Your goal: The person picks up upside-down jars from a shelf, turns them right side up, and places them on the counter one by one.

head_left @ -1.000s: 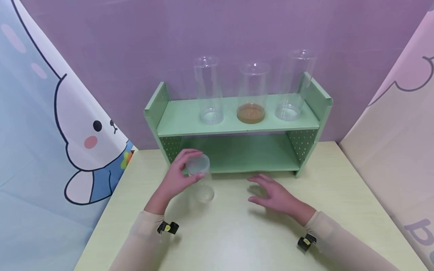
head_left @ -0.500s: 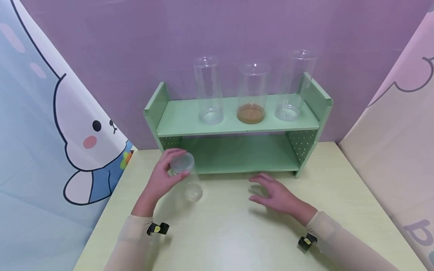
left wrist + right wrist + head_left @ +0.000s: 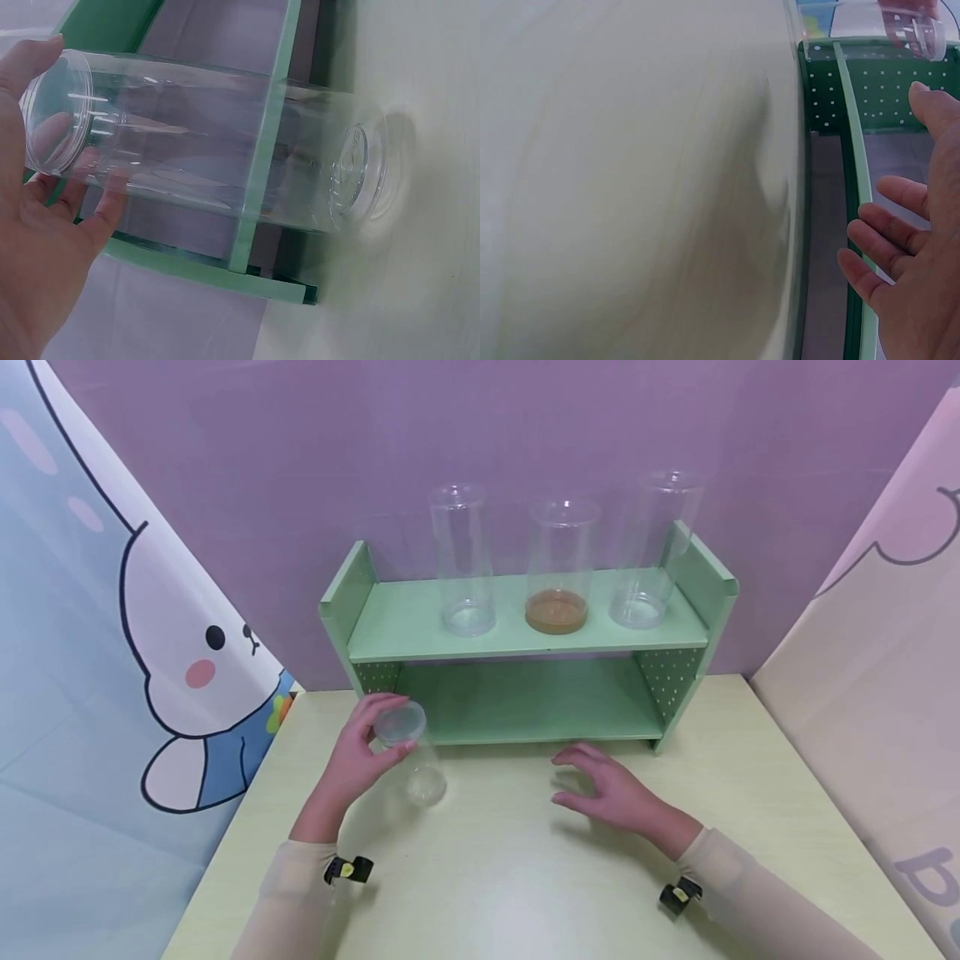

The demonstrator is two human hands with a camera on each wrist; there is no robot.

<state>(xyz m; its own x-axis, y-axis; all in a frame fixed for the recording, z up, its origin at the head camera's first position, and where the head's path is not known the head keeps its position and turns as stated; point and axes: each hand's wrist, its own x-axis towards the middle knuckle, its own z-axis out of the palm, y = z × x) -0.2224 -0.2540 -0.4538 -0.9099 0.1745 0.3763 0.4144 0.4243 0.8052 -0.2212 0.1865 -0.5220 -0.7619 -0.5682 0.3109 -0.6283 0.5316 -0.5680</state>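
Note:
My left hand (image 3: pixel 352 760) grips a clear plastic jar (image 3: pixel 202 142) round its lidded top. The jar stands on the table in front of the left end of the green shelf, and nothing shows inside it. In the left wrist view the thumb lies on one side of the lid (image 3: pixel 56 112) and the fingers wrap the other side. My right hand (image 3: pixel 611 789) is held over the table to the right, thumb and fingers apart, touching nothing. The right wrist view shows its fingers relaxed in front of the shelf edge.
A green two-tier shelf (image 3: pixel 525 647) stands at the table's back against a purple backdrop. On its upper tier are three clear jars: a left one (image 3: pixel 463 560), a middle one with brown contents (image 3: pixel 555 612) and a right one (image 3: pixel 645 560). Printed cloths hang on both sides.
My left hand has shifted left with the jar, mostly between the first two frames, and is nearly still since. The right hand has hardly moved.

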